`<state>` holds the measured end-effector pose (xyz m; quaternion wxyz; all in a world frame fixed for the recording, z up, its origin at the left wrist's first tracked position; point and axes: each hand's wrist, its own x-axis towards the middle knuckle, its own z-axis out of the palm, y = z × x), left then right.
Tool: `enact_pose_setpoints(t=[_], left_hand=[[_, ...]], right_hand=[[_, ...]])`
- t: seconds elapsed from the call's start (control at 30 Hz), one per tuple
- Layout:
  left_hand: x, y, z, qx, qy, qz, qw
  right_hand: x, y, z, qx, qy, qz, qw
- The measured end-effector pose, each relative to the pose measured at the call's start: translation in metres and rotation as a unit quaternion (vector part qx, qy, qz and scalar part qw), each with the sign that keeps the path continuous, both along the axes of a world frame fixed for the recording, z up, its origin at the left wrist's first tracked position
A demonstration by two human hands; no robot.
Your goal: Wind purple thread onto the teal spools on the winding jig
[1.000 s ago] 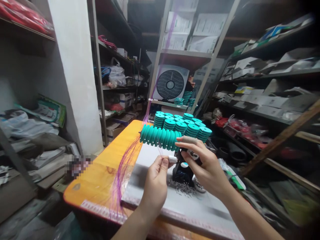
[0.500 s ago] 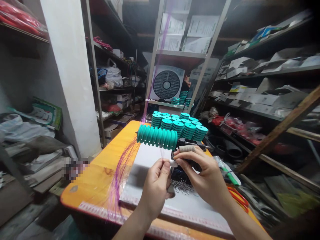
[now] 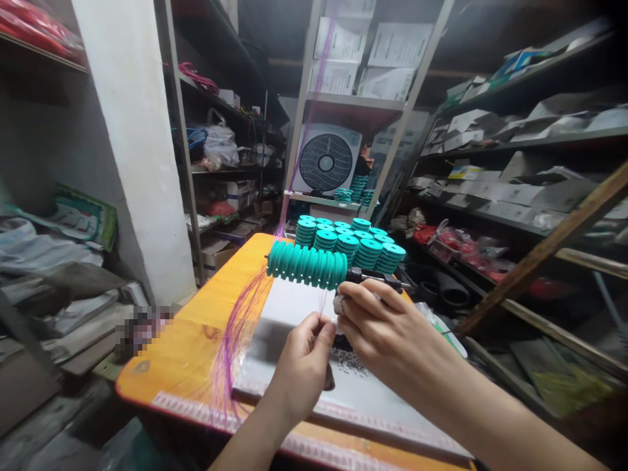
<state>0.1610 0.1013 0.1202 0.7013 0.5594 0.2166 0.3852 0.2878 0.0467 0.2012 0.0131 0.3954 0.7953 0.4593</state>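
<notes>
Several green foam spools [image 3: 307, 263] sit side by side on a dark horizontal rod [image 3: 373, 278], with pale pin heads along their rims. Fine thread-like lines [image 3: 322, 302] run down from them to my left hand [image 3: 307, 356], whose thumb and index finger pinch them. A dark brownish object [image 3: 329, 378] shows below that palm; its kind is unclear. My right hand [image 3: 380, 320] is closed close beside the left fingertips, fingers curled and a grey wrap [image 3: 338, 304] on one finger. What it grips is hidden. Small silvery beads [image 3: 350, 362] lie beneath it on the white board [image 3: 275, 340].
Stacked green spools [image 3: 347, 245] stand at the back of the orange table [image 3: 196, 340]. Purple lines [image 3: 228, 353] hang over its left side. A box fan [image 3: 328, 162] stands on the shelf behind. Shelves of white boxes [image 3: 520, 190] line the right, with a wooden beam [image 3: 549, 252] slanting there.
My right hand has turned over and curled its fingers, its forearm swinging out to the right. The left hand keeps its pinch on the lines, nearly in place. The view has shifted slightly.
</notes>
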Motion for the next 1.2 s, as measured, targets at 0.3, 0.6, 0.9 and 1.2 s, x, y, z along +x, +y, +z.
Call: enact_pose_setpoints(t=[0.3, 0.6, 0.9, 1.2], left_hand=[[-0.003, 0.002, 0.003, -0.032, -0.035, -0.017, 0.999], [-0.011, -0.001, 0.015, -0.110, -0.121, -0.093, 0.982], [-0.010, -0.003, 0.016, -0.086, -0.091, -0.067, 0.990], [-0.007, -0.005, 0.016, -0.088, -0.090, -0.043, 0.991]], right_hand=[[0.006, 0.000, 0.004, -0.123, 0.197, 0.043, 0.972], [0.015, -0.004, -0.007, -0.173, 0.427, 0.100, 0.882], [0.010, -0.005, -0.008, -0.163, 0.478, 0.107, 0.856], [0.013, -0.003, -0.010, -0.198, 0.532, 0.111, 0.815]])
